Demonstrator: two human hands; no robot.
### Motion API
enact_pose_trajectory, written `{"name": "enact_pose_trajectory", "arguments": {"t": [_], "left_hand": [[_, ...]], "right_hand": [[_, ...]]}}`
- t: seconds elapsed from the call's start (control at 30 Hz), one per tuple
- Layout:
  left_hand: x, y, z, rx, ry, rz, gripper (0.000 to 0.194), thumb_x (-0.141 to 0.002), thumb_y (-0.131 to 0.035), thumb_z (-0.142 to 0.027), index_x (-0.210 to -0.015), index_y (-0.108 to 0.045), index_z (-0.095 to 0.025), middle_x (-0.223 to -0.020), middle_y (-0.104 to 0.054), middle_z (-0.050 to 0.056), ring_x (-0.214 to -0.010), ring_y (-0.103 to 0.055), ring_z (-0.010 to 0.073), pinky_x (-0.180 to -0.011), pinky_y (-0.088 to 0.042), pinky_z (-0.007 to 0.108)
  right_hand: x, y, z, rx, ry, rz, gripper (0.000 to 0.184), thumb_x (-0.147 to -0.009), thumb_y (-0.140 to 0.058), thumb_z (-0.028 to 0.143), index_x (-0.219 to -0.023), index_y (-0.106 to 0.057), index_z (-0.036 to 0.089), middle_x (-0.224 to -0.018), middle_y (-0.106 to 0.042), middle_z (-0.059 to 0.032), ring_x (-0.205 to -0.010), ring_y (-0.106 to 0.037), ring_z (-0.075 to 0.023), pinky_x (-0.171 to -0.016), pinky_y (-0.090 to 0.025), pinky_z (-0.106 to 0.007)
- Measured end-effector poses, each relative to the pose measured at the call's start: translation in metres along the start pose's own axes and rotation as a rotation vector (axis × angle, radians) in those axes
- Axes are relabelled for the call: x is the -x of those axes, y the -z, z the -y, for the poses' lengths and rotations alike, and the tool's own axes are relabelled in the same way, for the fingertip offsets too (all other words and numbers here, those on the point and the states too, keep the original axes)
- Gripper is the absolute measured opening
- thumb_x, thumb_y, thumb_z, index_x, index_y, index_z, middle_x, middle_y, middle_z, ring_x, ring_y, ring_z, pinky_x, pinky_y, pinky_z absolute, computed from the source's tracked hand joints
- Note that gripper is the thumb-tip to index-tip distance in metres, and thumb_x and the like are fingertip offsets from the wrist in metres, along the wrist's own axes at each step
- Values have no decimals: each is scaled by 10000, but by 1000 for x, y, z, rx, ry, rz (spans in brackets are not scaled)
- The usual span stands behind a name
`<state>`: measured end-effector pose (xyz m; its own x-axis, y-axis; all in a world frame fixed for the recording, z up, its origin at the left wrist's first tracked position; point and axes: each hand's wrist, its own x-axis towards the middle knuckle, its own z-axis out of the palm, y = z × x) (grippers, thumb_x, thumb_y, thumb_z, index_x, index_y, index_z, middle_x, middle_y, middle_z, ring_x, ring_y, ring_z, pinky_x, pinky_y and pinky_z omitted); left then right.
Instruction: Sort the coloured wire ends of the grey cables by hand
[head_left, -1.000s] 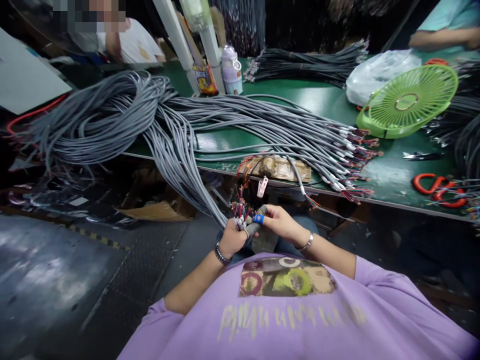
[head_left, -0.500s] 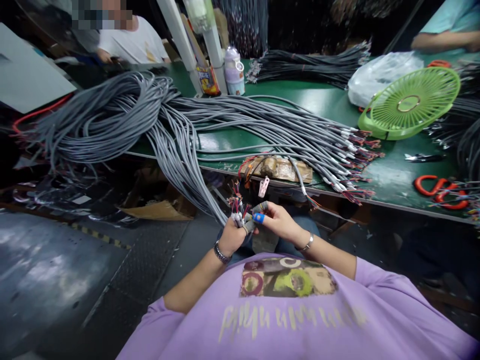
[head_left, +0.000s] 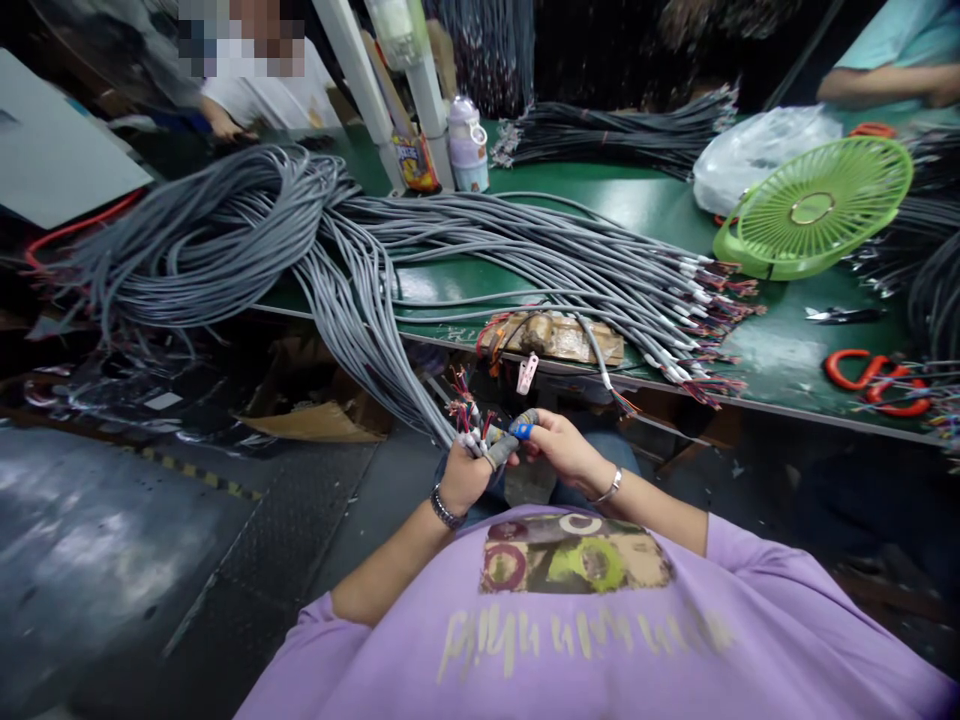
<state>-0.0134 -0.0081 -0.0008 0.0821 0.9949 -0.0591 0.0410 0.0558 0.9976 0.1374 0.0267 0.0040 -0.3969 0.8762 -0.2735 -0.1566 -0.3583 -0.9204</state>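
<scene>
My left hand (head_left: 469,476) is closed round a bundle of grey cables (head_left: 411,400), whose stripped ends with thin coloured wires (head_left: 463,400) stick up above the fist. Close beside it, my right hand (head_left: 556,443) is pinched, its fingertips meeting my left thumb near the wire ends. Wrappings cover some of the fingertips, grey on both hands and blue on a right finger. What sits in the right pinch is too small to make out. The held cables run up to a large grey coil (head_left: 217,235) on the green table (head_left: 645,205).
More grey cables with bared ends (head_left: 690,300) lie across the table. A taped cardboard piece (head_left: 551,337) with a pink clip (head_left: 526,374) sits at its front edge. To the right are a green fan (head_left: 817,205), snips (head_left: 844,314) and red-handled scissors (head_left: 877,380). Two co-workers are across the table.
The wire ends in my left hand have tipped a little to the left. My right fingers have shifted slightly against the left thumb. A co-worker at far left has moved.
</scene>
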Motion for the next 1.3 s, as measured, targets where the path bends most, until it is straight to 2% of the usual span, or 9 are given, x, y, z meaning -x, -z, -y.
{"name": "enact_pose_trajectory", "arguments": {"t": [0.17,0.37,0.53,0.63,0.77,0.9,1.03,1.13,1.3], "left_hand": [[-1,3,-7,-63,47,73,295,-748,-681,-378,-577,-670,-138,-547,-632,29,-531,-542,120,-551,-407,241],[0,1,-2,-3,14,-60,296,-765,-659,-387,-583,-661,-153,-548,-630,23,-527,-555,123,-536,-409,242],[-2,-3,-4,52,23,-86,286,-755,-668,-386,-591,-661,-152,-554,-638,23,-540,-573,129,-553,-426,244],[-4,-2,-8,67,37,-42,296,-745,-678,-384,-570,-655,-147,-541,-630,24,-520,-553,118,-543,-412,239],[-5,1,-16,47,125,103,294,-700,-717,-381,-546,-644,-141,-492,-598,20,-485,-511,106,-517,-386,233],[-5,1,-21,-11,200,173,304,-656,-744,-397,-536,-634,-139,-494,-594,21,-475,-499,108,-506,-383,238],[-6,-7,-20,-51,186,83,306,-664,-738,-394,-536,-623,-142,-503,-595,17,-478,-491,102,-512,-370,236],[-7,-13,-19,-77,165,13,304,-683,-726,-394,-540,-629,-145,-509,-597,17,-488,-492,105,-518,-366,239],[-6,-20,-23,-165,168,5,318,-717,-700,-406,-555,-630,-141,-525,-596,23,-498,-494,107,-514,-362,238]], "right_hand": [[2,-1,2,98,130,-21,234,-675,-694,367,-697,-576,165,-592,-542,38,-519,-422,-77,-500,-335,-221],[3,2,1,28,90,-25,318,-653,-726,445,-735,-603,164,-601,-530,36,-514,-411,-76,-479,-347,-216],[4,6,-1,-6,99,-36,362,-615,-759,468,-757,-617,167,-660,-579,13,-542,-442,-85,-488,-369,-222],[3,8,-3,-90,48,-10,361,-607,-771,453,-751,-610,164,-593,-538,35,-498,-415,-73,-476,-354,-221],[0,9,-4,-240,-69,99,372,-587,-785,443,-710,-580,158,-532,-488,59,-461,-378,-54,-470,-340,-210],[-2,12,-5,-224,-126,130,395,-566,-796,447,-719,-573,159,-546,-511,54,-467,-396,-55,-461,-347,-203],[-1,25,-6,-233,-106,146,382,-619,-755,474,-732,-574,157,-545,-486,59,-466,-384,-50,-450,-345,-193],[2,40,-6,-238,-110,143,395,-660,-708,515,-766,-580,157,-652,-545,32,-491,-416,-47,-456,-368,-191],[11,63,-8,-113,-156,230,399,-689,-691,512,-855,-588,165,-660,-548,33,-519,-457,-57,-483,-404,-191]]}}
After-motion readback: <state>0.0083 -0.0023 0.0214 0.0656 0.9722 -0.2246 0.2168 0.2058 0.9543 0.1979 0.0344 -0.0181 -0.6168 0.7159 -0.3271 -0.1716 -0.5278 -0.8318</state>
